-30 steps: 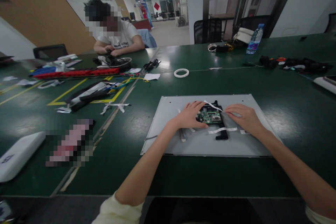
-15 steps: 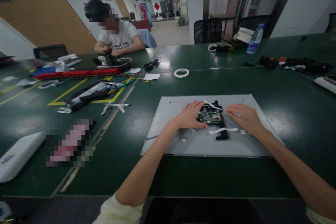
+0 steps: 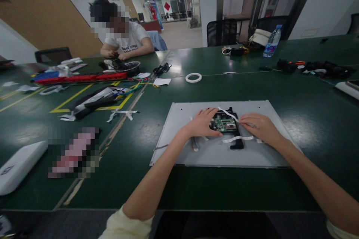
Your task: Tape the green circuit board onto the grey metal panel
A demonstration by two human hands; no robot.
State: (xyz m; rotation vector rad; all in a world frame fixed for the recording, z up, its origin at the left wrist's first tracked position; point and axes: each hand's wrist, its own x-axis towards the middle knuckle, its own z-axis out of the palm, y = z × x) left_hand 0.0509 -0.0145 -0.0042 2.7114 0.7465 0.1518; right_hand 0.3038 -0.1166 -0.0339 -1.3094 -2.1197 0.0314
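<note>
A flat grey panel [image 3: 213,157] lies on the green table, with a black bracket [image 3: 239,143] and a green circuit board [image 3: 223,124] on it. My left hand [image 3: 204,122] rests over the board's left side, thumb and fingers apart. The fingers of my right hand [image 3: 259,125] pinch the right end of a white tape strip [image 3: 228,113], which runs across the board's upper edge to my left fingertips. A second white strip [image 3: 238,139] crosses the lower part of the bracket. Near my left wrist, a short grey cable [image 3: 194,144] lies on the panel.
A roll of white tape [image 3: 193,78] lies beyond the panel. Tools and wires [image 3: 101,99] spread to the left, near a white box [image 3: 22,166]. A water bottle [image 3: 272,42] stands at the back right. Across the table sits another person [image 3: 127,39], hands on dark parts.
My right hand has shifted slightly left and down, toward the bracket's edge, with the strip's end. My left hand stays in place.
</note>
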